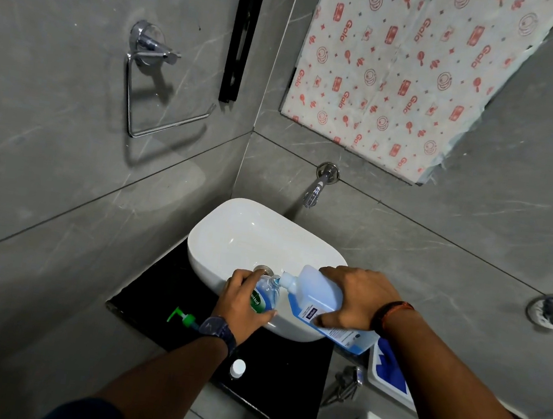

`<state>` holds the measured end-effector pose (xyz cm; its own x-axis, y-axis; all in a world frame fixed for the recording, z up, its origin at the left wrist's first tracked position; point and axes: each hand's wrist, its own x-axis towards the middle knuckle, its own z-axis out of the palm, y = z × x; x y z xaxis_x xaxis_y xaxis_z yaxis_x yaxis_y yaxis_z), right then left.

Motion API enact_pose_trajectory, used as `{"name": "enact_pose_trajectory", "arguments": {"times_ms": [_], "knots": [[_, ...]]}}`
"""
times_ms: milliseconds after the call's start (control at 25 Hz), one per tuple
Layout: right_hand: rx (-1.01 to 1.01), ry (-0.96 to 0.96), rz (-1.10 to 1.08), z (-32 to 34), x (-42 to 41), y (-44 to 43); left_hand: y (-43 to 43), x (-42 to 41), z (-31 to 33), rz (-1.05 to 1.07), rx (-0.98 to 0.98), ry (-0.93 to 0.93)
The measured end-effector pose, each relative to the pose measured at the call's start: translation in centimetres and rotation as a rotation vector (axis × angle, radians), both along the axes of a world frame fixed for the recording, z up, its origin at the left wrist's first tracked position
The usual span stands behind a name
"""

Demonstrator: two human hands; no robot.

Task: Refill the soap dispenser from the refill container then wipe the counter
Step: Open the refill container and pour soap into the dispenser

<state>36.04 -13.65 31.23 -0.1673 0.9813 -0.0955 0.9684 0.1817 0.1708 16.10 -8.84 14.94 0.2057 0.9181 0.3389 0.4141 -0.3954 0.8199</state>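
Observation:
My left hand [245, 304] grips the clear soap dispenser bottle [267, 294], which has a green label, over the front of the white basin [248, 233]. My right hand [356, 299] holds the large translucent refill container [318, 298] of blue liquid, tilted so its white spout meets the bottle's open mouth. The green pump head [183, 317] lies on the black counter [154, 305] to the left. A white cap [237, 367] sits on the counter near my left forearm.
A chrome tap [317, 188] juts from the grey tiled wall above the basin. A chrome towel ring [150, 91] hangs on the left wall. A blue and white object [387, 373] lies at the right of the counter, above white fixtures.

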Motion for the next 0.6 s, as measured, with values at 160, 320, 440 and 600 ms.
{"name": "enact_pose_trajectory", "arguments": {"times_ms": [160,320,440,600], "knots": [[-0.005,-0.005,-0.006,0.10,-0.17,-0.09,0.02,-0.13,0.02,0.001,-0.020,0.016],[-0.012,-0.006,-0.009,0.14,-0.31,-0.16,-0.09,-0.26,0.12,-0.006,-0.022,0.013],[-0.017,-0.006,-0.013,0.18,-0.38,-0.21,-0.20,-0.35,0.25,-0.008,-0.033,0.023],[-0.016,-0.002,-0.011,0.29,-0.47,-0.37,-0.25,-0.47,0.34,0.001,-0.042,0.040]]}}
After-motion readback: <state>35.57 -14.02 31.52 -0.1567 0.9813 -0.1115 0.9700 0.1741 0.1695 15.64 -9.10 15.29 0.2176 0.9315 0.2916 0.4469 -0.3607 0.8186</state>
